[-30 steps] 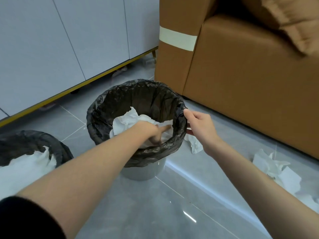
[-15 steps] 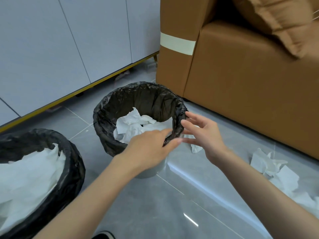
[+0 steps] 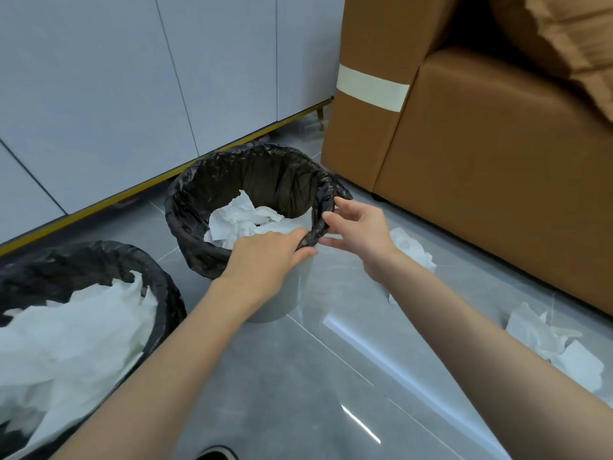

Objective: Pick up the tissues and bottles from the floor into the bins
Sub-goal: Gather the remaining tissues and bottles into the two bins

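Observation:
A grey bin point(image 3: 282, 293) lined with a black bag point(image 3: 265, 171) stands on the floor ahead, with crumpled white tissues point(image 3: 238, 220) inside. My left hand point(image 3: 268, 257) grips the bag's near rim, fingers curled over its edge. My right hand point(image 3: 356, 227) pinches the same rim a little further right. A second black-lined bin point(image 3: 159, 287) at the lower left is heaped with white tissues point(image 3: 66, 336). Loose tissues lie on the floor: one point(image 3: 414, 249) behind my right wrist, more point(image 3: 550, 343) at the right. No bottle is in view.
A brown sofa point(image 3: 497, 161) with a pale tape strip fills the upper right, close behind the bin. Grey cabinet doors point(image 3: 132, 94) with a gold base rail run along the left. The glossy grey tiled floor point(image 3: 315, 393) stretches towards me.
My left hand came out of the bin, leaving the tissue inside, and took hold of the bag's near rim. My right hand stayed at the rim. The view shifted, showing more of the left bin.

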